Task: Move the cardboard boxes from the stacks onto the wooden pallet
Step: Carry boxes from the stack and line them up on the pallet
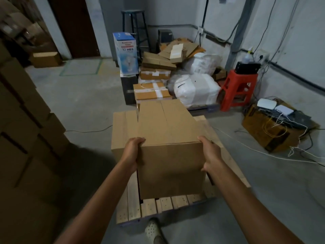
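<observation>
Two hands grip one box by its near upper corners: left hand curled round the left corner, thumb on top edge, right hand clamped on the right corner, fingers down the side. Both arms are stretched forward. The box is upright, top flaps shut, over the right part of the pallet. Can't tell if its base touches the slats.

The second box sits on the pallet's left part, just beside the held box and touching or nearly so, partly hidden behind it. The pallet lies flat on the concrete floor, with its near slats bare. A shoe stands on the floor at the pallet's near edge.

The stacks of brown boxes fill the left side, dim and blurred.

Beyond the pallet there is a taped box, white sacks, flattened cardboard and a blue carton standing upright. A black stool stands by the back wall. At right, a red stool carries a black device. On the floor near it, a brown carton holds white gadgets and cables.
</observation>
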